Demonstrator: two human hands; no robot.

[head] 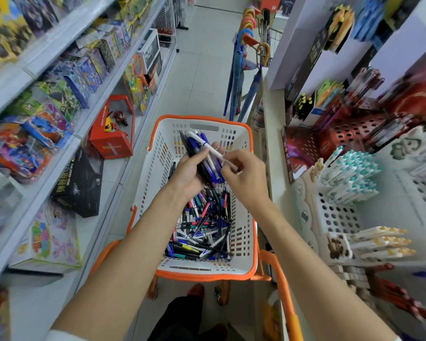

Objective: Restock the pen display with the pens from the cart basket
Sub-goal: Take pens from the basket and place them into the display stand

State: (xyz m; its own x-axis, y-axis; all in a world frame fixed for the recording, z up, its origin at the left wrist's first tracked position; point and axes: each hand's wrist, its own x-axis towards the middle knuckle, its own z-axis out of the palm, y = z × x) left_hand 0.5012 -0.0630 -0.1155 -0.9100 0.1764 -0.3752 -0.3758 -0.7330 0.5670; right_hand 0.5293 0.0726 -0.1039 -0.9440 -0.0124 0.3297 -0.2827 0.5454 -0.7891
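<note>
A white cart basket (244, 193) with an orange rim stands in the aisle in front of me, its bottom covered by a heap of loose pens (202, 230). Above it my left hand (190, 172) grips a bundle of black and blue pens (199, 153) that fans upward. My right hand (244, 173) pinches the lower end of a white pen (210, 147) lying across that bundle. The pen display (349, 183) is on the right, with white perforated holders and rows of white pens with teal caps.
Toy boxes fill the shelves (59, 134) on the left. A red box (113, 136) sits on the lower shelf near the basket. Umbrellas (244, 70) hang at the far end of the right counter. The cart's orange handle (280, 286) runs under my right forearm. Tiled floor continues ahead.
</note>
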